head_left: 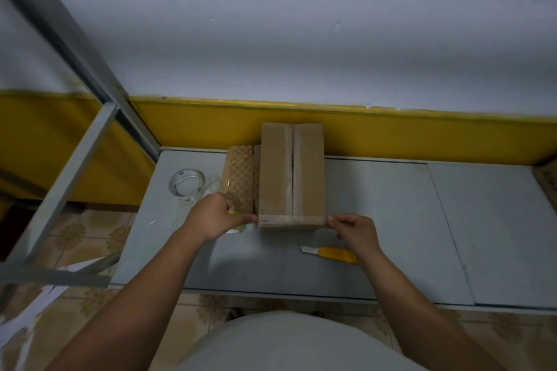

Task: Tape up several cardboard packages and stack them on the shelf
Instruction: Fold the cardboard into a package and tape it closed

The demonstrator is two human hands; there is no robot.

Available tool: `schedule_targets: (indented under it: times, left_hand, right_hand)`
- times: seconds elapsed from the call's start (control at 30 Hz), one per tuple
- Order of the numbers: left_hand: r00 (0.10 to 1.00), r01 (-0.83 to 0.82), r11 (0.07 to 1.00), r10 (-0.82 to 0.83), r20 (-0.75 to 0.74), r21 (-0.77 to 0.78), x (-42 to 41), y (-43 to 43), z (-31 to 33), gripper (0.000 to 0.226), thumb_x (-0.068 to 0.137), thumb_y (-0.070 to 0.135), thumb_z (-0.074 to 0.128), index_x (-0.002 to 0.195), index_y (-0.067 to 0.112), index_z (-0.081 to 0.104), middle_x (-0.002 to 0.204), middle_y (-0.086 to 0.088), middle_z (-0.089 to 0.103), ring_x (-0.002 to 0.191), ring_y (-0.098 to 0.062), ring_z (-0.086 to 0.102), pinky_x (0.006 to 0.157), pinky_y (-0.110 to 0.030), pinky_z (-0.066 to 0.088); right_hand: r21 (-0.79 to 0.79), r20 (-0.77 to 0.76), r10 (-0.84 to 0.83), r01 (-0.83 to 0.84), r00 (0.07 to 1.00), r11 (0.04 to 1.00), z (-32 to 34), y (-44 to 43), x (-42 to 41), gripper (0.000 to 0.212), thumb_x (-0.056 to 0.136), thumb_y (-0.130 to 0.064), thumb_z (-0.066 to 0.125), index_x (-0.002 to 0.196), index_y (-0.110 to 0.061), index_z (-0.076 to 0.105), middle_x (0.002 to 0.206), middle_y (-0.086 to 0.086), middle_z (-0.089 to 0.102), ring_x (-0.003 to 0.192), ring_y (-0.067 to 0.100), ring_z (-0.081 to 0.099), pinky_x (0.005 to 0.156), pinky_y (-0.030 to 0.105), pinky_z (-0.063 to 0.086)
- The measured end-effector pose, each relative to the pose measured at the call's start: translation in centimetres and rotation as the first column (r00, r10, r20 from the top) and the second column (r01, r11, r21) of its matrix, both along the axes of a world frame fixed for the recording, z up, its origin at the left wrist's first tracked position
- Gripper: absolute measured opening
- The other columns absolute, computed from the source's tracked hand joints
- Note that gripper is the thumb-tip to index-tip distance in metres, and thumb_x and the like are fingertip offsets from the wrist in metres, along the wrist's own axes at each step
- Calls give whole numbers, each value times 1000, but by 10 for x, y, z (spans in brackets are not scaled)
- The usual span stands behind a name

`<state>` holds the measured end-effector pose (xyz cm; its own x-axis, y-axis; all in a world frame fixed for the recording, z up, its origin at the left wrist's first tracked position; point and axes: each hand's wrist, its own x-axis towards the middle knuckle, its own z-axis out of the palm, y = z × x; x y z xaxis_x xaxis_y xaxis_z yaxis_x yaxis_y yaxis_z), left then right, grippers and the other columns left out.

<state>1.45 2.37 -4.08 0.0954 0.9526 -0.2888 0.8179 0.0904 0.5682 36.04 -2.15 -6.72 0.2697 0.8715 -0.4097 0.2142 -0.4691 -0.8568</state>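
Right grip (354, 233) beside yellow cutter (334, 253)

One view only, worn on the head, and it's looking forward and steeply down past the person's own torso (286, 343) onto the grey counter (376, 205). Wide-angle, lines bowing at the edges. It sits close: left forearm (144, 280) and right forearm (416, 289) reach in from the bottom, cardboard box (291, 175) near centre, wall (301, 24) filling the upper half, metal frame (69, 166) cutting across the left.
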Motion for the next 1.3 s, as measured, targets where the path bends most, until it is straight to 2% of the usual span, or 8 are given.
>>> schedule_targets:
  times: [0.17,0.37,0.5,0.57,0.77,0.93,1.13,1.3]
  left_hand:
    - [1000,-4,1000,4,6,1,1,-2,-10,78,60,89,73,54,13,55,45,8,44,46,-9,50,50,-31,34]
    - [999,9,1000,-10,44,16,3,-1,-13,74,66,85,73,53,15,53,46,5,45,45,-9,48,49,-31,32]
    - [996,37,998,-41,74,51,9,-4,-15,76,73,86,68,50,18,44,43,7,34,42,-9,38,48,-31,25]
    - [996,40,998,-44,77,57,15,-7,-17,78,75,87,66,53,16,45,44,6,35,42,-9,37,48,-31,24]
    - [997,36,999,-37,67,10,52,-20,-19,81,71,97,55,50,20,42,44,6,31,42,-11,34,52,-33,26]
    - [993,53,997,-47,106,-54,88,-33,-22,80,73,97,55,53,20,49,46,-6,47,41,-15,50,51,-32,38]
    - [982,106,989,-88,168,-99,102,-47,-26,73,91,78,56,52,17,51,47,-12,55,45,-24,59,54,-35,44]
    - [972,116,981,-81,221,-152,96,-45,-19,60,99,57,63,54,19,55,45,4,55,43,-10,59,50,-22,41]
  right_hand:
    - [-52,-17,34,-35,999,998,-4,5,-2,8,92,-23,79,96,-17,82,91,-4,79,75,7,70,48,12,44]
    - [-132,26,40,-36,999,991,-2,11,-2,75,90,-40,79,151,-10,48,145,12,54,136,27,52,106,50,52]
    - [28,95,-64,62,993,998,-2,4,-4,11,87,-27,83,95,-28,74,102,-12,73,106,17,68,77,17,52]
    - [99,118,-99,88,988,991,-5,2,-6,22,91,-20,78,73,-31,75,74,-16,73,85,10,72,69,17,51]
    - [52,-16,-227,227,974,972,5,4,7,37,107,-38,52,94,-20,82,84,-19,73,87,-5,64,71,10,43]
    - [9,-17,-289,289,957,957,6,4,34,43,108,-50,44,94,-27,77,95,-13,71,93,6,64,93,32,47]
    - [-18,191,23,-20,981,1000,-14,-30,53,39,110,-30,44,138,-12,64,137,9,65,129,27,58,106,30,40]
    - [-260,631,487,-427,604,866,-32,-63,61,56,78,-51,83,129,-35,68,130,-7,57,127,20,47,104,36,38]
